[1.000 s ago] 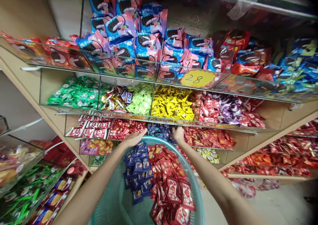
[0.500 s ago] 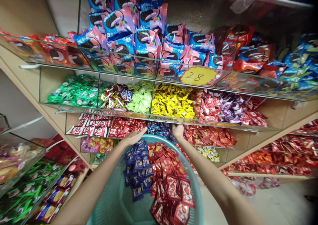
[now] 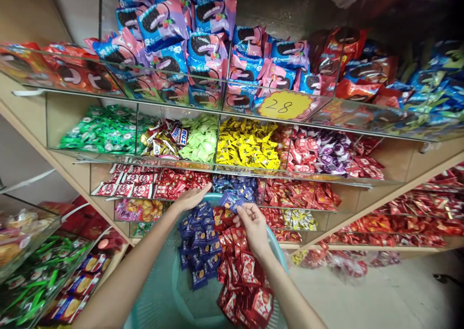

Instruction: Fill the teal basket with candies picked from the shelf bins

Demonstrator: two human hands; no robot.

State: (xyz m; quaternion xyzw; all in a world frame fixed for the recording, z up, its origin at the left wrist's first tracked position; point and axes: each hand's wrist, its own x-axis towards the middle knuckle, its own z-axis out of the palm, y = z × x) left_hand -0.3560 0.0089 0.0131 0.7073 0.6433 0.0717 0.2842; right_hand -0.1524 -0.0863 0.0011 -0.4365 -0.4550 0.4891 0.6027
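Right hand (image 3: 253,225) raised over the far half of the basket (image 3: 163,290), fingers (image 3: 242,214) curled and pinched on a small clutch of blue packets (image 3: 231,202). Fingertip hold only; number of packets too small to tell. Left hand (image 3: 192,197) flat and open, palm down on the basket's far rim, gripping nothing.

Head view: basket pressed close to the front of the shelf (image 3: 402,164), just below the blue stock (image 3: 239,186) in its compartment. Inside the basket, a blue heap (image 3: 201,242) on the left and a red heap (image 3: 246,276) on the right, touching along a ragged line. Support under the basket hidden.

Judged risks from here:
- Loose pinch, so a fair chance of a dropped packet, either onto the red heap and mixed in, or down between rim and shelf to the floor (image 3: 380,295).
- Only a flat palm on the rim, no real grip: possible tilt or slide of the basket, with both heaps spilling.
- Red heap high under the right forearm: easily swept over the near edge by a careless pull back.
- Glass lip close above the knuckles: likely knock on a hasty reach.
- Red compartments on either side of the blue stock: easy grab of the wrong kind.
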